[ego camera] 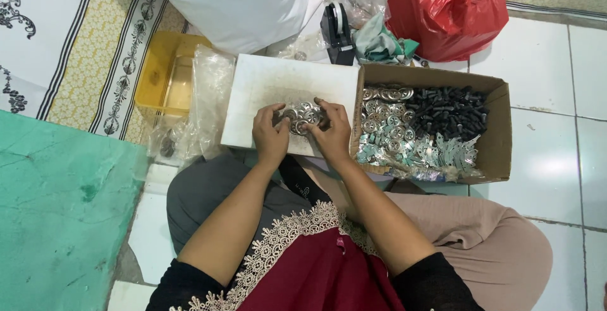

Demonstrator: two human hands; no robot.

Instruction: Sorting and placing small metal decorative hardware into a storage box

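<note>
White floor tiles [544, 64] are carrying everything, with a patterned mat [82, 45] lying at the upper left and a green sheet [57, 210] covering the lower left; the left hand [270, 135] is curling around the near edge of a small heap of metal discs [302, 116], fingers bent over them; the right hand [331, 131] is pinching at the same heap from the other side, fingertips touching the discs; the heap is sitting on a white board [278, 86] just in front of the person's knees; a cardboard box [499, 134] is touching the board's right edge, holding more silvery discs on its left, black pieces [450, 112] at its upper right and flat metal tabs [452, 153] along its near side; a yellow tub [165, 74] is standing to the board's left with clear plastic bags [205, 105] crumpled between them; beyond the board a white sack [237, 4], a black tape dispenser [336, 33], a teal cloth [379, 45] and a red bag [449, 11] are clustering together.
</note>
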